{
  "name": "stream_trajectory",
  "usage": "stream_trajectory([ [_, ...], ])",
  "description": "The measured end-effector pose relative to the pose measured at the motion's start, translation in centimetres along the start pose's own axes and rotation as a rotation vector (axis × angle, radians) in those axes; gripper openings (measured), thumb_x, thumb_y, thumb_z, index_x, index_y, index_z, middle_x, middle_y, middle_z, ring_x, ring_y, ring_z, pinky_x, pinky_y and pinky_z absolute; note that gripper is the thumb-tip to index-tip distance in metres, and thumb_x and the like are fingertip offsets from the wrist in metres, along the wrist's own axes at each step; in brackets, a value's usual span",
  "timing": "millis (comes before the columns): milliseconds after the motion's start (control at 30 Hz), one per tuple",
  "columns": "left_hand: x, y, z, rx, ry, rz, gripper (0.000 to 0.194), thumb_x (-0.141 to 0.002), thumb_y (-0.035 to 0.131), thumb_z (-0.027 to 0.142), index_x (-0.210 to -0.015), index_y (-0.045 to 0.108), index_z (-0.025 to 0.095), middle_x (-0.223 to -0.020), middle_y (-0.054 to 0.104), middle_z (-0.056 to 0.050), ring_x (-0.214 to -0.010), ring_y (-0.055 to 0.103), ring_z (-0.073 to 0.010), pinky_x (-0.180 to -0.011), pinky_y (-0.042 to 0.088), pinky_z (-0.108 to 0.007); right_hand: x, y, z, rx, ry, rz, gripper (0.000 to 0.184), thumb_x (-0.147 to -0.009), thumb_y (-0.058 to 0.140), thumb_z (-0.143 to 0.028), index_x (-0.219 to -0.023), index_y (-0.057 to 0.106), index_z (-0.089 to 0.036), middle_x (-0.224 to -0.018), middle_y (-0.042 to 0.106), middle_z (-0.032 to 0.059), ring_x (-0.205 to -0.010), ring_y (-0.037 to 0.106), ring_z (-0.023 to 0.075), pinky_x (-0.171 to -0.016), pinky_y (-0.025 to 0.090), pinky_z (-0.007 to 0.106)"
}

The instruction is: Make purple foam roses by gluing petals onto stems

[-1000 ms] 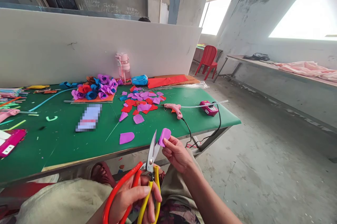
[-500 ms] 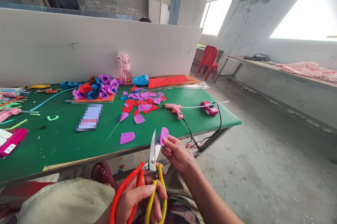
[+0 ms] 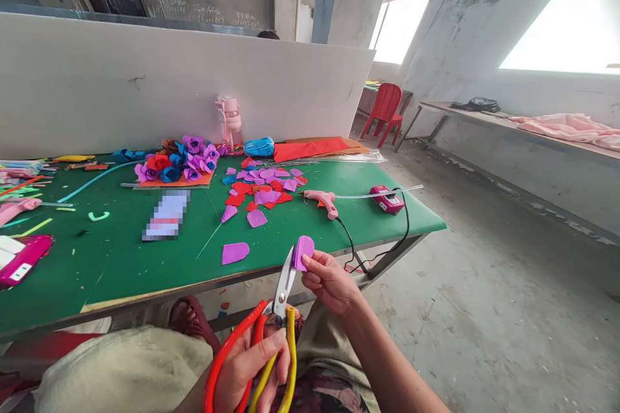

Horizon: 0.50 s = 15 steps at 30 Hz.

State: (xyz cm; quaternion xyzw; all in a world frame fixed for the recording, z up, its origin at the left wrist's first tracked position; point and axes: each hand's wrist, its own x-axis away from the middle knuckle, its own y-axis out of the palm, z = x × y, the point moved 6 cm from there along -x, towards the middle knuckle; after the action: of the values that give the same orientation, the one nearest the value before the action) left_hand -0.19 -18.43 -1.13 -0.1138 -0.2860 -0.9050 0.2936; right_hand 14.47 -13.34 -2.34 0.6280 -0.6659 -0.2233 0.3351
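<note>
My left hand (image 3: 254, 358) grips a pair of scissors (image 3: 285, 284) with one red and one yellow handle; the blades are nearly together and point up. Right beside the blade tips, my right hand (image 3: 332, 280) pinches a purple petal-shaped piece (image 3: 304, 253) between thumb and fingers. Whether the blades touch that piece's left edge I cannot tell. On the green table in front lies another purple petal piece (image 3: 236, 253). Farther back, a loose pile of purple, red and blue petal pieces (image 3: 265, 196) is spread out.
A pink glue gun (image 3: 323, 201) with a cord lies right of the pile. Finished purple, red and blue flowers (image 3: 177, 161) sit at the back left, near a pink bottle (image 3: 229, 122). A phone-like blurred rectangle (image 3: 166, 216) rests on the green table (image 3: 121, 264). A red chair (image 3: 385, 109) stands beyond.
The scissor blades have come together and their handles have closed in my left hand. My right hand and the purple petal piece have shifted very slightly right.
</note>
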Motion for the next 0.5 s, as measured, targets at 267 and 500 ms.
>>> stream_trajectory([
  [267,0.1,0.1,-0.6,0.123,0.008,-0.028,0.038,-0.083,0.05,0.044,-0.063,0.057,0.013,-0.036,0.049,0.0,-0.029,0.042,-0.0075,-0.035,0.033,-0.017,0.0,-0.2,0.2,-0.092,-0.046,0.021,0.02,-0.07,0.075,-0.023,-0.07,0.058,-0.012,-0.056,0.037,-0.0077,-0.044,0.023,0.0004,-0.041,0.022,0.013],
  [500,0.2,1.0,0.4,0.136,-0.032,-0.101,0.036,-0.078,0.053,0.043,-0.064,0.061,0.011,-0.047,0.059,-0.008,-0.038,0.049,-0.0106,-0.044,0.038,-0.022,0.1,-0.1,0.7,-0.098,-0.019,0.02,0.022,-0.069,0.076,-0.024,-0.07,0.058,-0.012,-0.053,0.038,-0.0078,-0.044,0.021,0.0009,-0.04,0.021,0.012],
])
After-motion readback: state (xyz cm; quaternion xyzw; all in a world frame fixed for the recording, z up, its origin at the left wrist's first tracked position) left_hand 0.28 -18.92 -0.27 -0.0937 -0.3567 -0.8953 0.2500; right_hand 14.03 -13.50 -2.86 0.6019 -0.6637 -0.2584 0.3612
